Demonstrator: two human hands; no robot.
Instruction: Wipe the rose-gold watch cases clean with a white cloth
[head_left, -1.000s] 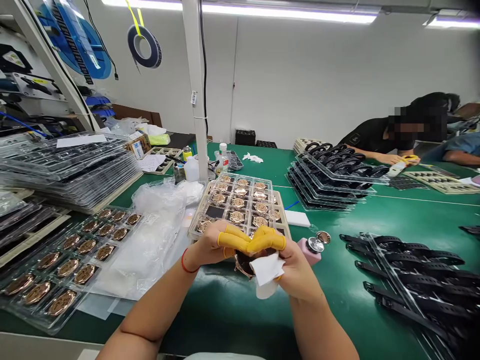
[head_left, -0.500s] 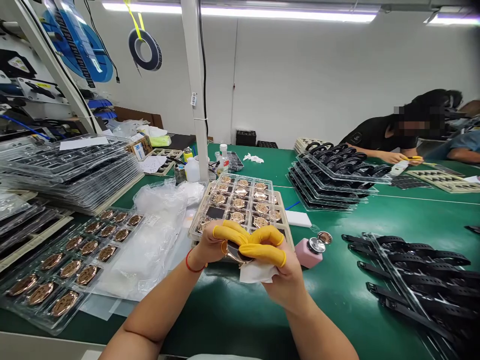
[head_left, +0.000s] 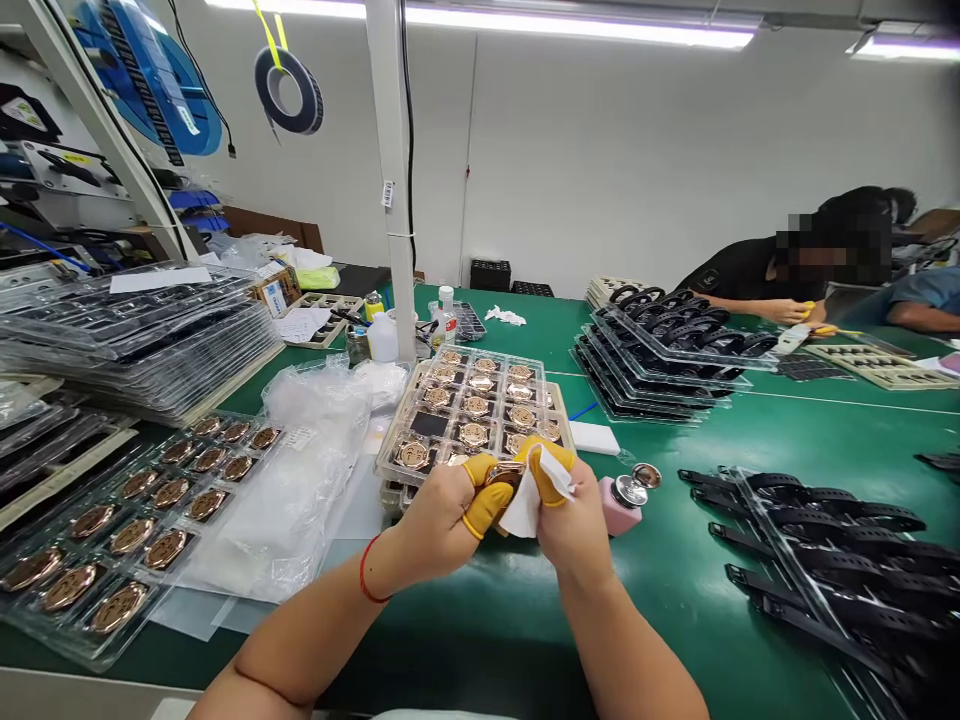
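Note:
Yellow finger cots cover fingers on both hands. Between thumb and fingers, my left hand grips a round watch case with a rose-gold rim, tilted on edge. My right hand is closed on a white cloth, which touches or nearly touches the case's right side. Just behind the hands lies a clear tray of rose-gold watch cases, stacked on beige trays; one of its pockets shows only black.
A pink pump bottle stands right of my right hand. Black-strapped watches lie in trays at right and in a stack behind. Left are a plastic bag and another case tray. A person works at back right.
The watch case has turned from lying fairly flat to on edge. My left hand has shifted right and lower, and my right hand has raised and folded the cloth beside the case.

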